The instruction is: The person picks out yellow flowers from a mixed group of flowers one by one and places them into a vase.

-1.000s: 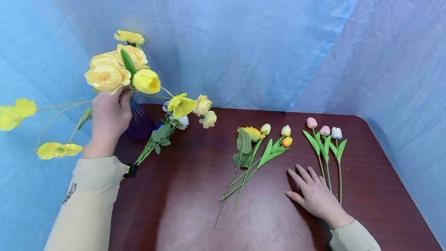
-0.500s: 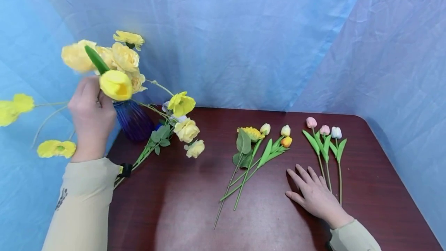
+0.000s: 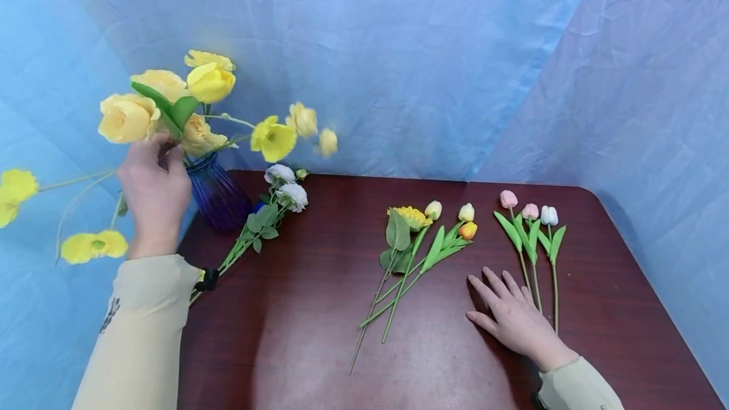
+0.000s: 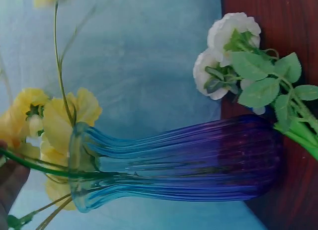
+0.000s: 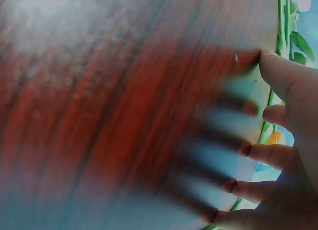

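My left hand (image 3: 154, 192) is raised over the blue-purple ribbed glass vase (image 3: 218, 195) at the table's far left. Its thumb and fingers pinch the green stem of a yellow tulip (image 3: 211, 83). In the left wrist view that stem (image 4: 44, 169) runs through the rim and down inside the vase. Pale yellow roses (image 3: 130, 118) and yellow poppies (image 3: 273, 138) spread from the vase around the hand. My right hand (image 3: 521, 321) rests with fingers spread on the table, beside the stems of pink tulips (image 3: 530, 212) and a white tulip (image 3: 549, 216).
White roses (image 3: 292, 196) lie at the vase's foot, their stems slanting toward my left cuff. Mid-table lie a sunflower (image 3: 411, 217), cream tulips (image 3: 466, 212) and an orange tulip (image 3: 468, 230). Blue cloth (image 3: 387, 68) hangs behind the dark red-brown table (image 3: 319, 309).
The left hand has shifted left overall, and the tulip's head has swung up beside the back blooms. The small pale roses on the right dipped, then rose. My right hand stays put.
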Motion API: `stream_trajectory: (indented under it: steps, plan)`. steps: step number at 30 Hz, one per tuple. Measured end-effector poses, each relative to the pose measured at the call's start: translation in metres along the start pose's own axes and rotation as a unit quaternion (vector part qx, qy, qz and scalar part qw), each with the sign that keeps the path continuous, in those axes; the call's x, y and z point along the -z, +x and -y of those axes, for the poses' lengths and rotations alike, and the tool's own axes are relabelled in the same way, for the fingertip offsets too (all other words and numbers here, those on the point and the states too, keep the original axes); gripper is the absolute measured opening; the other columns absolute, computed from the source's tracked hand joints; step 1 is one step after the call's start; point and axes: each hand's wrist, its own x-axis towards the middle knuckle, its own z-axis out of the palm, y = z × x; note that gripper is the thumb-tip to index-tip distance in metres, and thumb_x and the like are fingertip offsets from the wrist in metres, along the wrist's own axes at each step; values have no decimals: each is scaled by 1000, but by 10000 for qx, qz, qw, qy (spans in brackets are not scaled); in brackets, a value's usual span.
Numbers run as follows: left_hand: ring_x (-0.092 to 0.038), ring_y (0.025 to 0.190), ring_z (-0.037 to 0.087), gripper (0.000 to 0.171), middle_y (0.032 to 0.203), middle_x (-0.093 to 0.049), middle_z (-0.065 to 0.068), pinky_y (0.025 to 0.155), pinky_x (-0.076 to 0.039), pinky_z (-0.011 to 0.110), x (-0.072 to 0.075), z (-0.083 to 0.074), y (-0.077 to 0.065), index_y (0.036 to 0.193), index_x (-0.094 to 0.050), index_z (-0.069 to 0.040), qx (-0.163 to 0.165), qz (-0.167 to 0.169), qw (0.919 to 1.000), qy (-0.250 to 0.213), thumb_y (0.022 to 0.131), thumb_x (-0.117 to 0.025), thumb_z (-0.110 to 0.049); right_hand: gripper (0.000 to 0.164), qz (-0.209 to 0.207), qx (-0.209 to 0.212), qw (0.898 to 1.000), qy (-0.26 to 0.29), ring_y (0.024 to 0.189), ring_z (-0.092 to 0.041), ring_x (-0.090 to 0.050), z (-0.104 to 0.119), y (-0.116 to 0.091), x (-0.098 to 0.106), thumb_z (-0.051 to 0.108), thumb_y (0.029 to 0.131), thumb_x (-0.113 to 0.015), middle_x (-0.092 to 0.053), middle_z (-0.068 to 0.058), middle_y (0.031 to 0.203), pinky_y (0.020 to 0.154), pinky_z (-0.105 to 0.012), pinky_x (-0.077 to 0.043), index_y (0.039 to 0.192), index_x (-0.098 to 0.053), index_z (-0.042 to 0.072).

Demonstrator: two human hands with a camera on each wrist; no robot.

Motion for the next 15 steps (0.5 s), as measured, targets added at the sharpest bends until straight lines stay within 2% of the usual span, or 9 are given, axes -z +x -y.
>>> stream_trajectory:
  steps: [2, 5, 7, 12, 15]
  plan:
    - [-65, 97, 46, 24, 106, -69, 29, 89, -48, 52, 0, 1, -1, 111, -70, 9, 324, 206, 9992, 126, 103, -59, -9, 65, 1, -4, 10000, 5, 139, -58, -37, 0, 0, 1, 46, 94, -71, -46, -24, 153, 98, -80, -34, 149, -54, 16]
    - [-63, 104, 48, 26, 111, -69, 27, 100, -43, 56, -2, 5, -3, 113, -69, 10, 535, 394, 9974, 267, 104, -58, -12, 64, -17, 7, 10000, 1, 139, -58, -37, 1, 1, 1, 45, 94, -71, -45, -24, 153, 98, -80, -34, 149, -54, 16]
    - [-61, 105, 49, 25, 112, -69, 27, 99, -42, 56, -3, 7, -4, 113, -68, 10, 534, 362, 9977, 207, 104, -58, -12, 64, -50, 23, 10000, -17, 138, -58, -38, 1, 1, 1, 45, 94, -72, -46, -24, 153, 98, -80, -34, 149, -54, 16]
    - [-64, 90, 39, 24, 111, -72, 22, 79, -44, 44, -5, 9, -2, 113, -70, 3, 709, -64, 9973, 194, 104, -59, -17, 64, -97, 27, 9999, -55, 138, -58, -39, 1, 1, 0, 44, 94, -72, -46, -24, 153, 98, -80, -34, 148, -54, 16]
    - [-64, 90, 37, 26, 110, -73, 20, 76, -41, 38, -4, 8, -1, 113, -71, 1, 757, -508, 9957, 168, 105, -58, -20, 63, -107, 34, 9999, -48, 137, -58, -39, 1, 0, 0, 43, 94, -72, -46, -24, 152, 97, -80, -34, 147, -55, 15]
